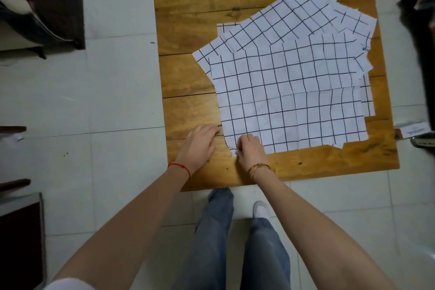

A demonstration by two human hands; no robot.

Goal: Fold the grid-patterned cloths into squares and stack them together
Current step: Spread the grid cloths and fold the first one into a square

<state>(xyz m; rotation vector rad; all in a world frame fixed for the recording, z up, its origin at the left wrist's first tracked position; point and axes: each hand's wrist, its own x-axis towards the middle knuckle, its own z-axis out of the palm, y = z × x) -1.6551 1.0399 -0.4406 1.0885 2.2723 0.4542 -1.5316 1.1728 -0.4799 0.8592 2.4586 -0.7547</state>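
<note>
- lower white black-grid cloths (313, 19) mostly hidden under top cloth (282, 101) on wooden worktop (188, 19).
- right hand (250, 149) fingers pinch its near-left corner.
- left hand (200, 143) fingers curled at its left edge; grip unclear.

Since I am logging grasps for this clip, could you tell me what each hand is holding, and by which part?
The right hand pinches the top grid-patterned cloth at its near-left corner. The left hand holds nothing; it rests on the wooden table beside that corner.
</note>
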